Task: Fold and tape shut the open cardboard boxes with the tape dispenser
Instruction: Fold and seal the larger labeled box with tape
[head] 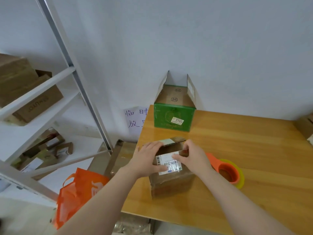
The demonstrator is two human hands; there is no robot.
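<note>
A small brown cardboard box [171,184] with a white shipping label stands near the front left of the wooden table [237,150]. My left hand [147,160] lies on its left side and top flap, fingers spread. My right hand [191,158] presses the near flap down from the right. A gap still shows between the flaps. An orange tape dispenser [227,172] with a yellowish roll lies on the table just right of my right wrist. A green box [174,119] with its flaps standing open sits at the table's back edge against the wall.
White metal shelving [42,102] with several cardboard boxes stands to the left. An orange bag [79,192] and a brown box [122,156] sit on the floor beside the table's left edge. Another box [306,126] pokes in at the far right.
</note>
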